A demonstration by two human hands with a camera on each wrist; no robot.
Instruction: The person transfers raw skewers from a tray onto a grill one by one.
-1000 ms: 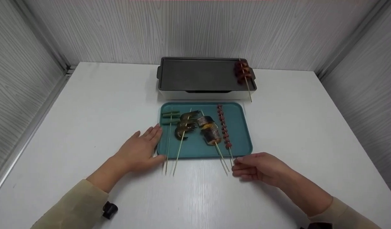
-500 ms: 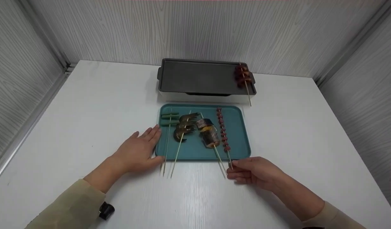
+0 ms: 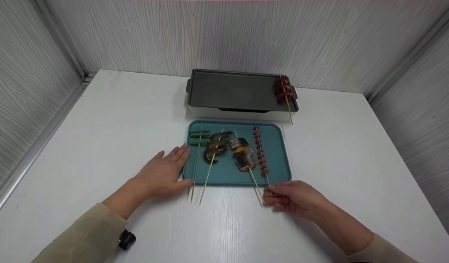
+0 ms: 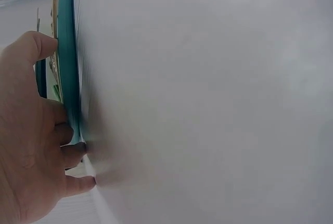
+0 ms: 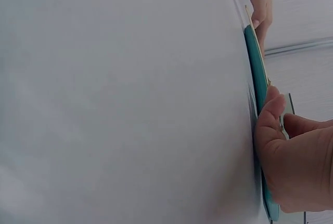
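Note:
On the teal tray [image 3: 277,153] lie several skewers with their stick ends over the near edge. My right hand [image 3: 299,199] pinches the stick of the rightmost one, a skewer of small red pieces [image 3: 259,153]. Its fingertips are right at the stick ends of the fish-chunk skewer [image 3: 245,159] beside it. My left hand [image 3: 160,177] is spread, palm down, at the tray's left edge, fingers straight against the rim. Its thumb reaches the stick of the green vegetable skewer [image 3: 200,142]. Between the green and fish skewers lies a shrimp skewer [image 3: 217,144].
Behind the tray stands a dark griddle plate [image 3: 231,89] on a pale base. A dark red skewer [image 3: 282,90] lies across its right end, stick overhanging the front. White table [image 3: 114,128] surrounds these, with pale wood-grain panels [image 3: 239,33] at the back and sides.
My right fingers have shifted slightly left along the tray's near edge, closer to the fish skewer's stick ends, still pinching the red skewer. The left hand stays at the tray. The head view shifts slightly.

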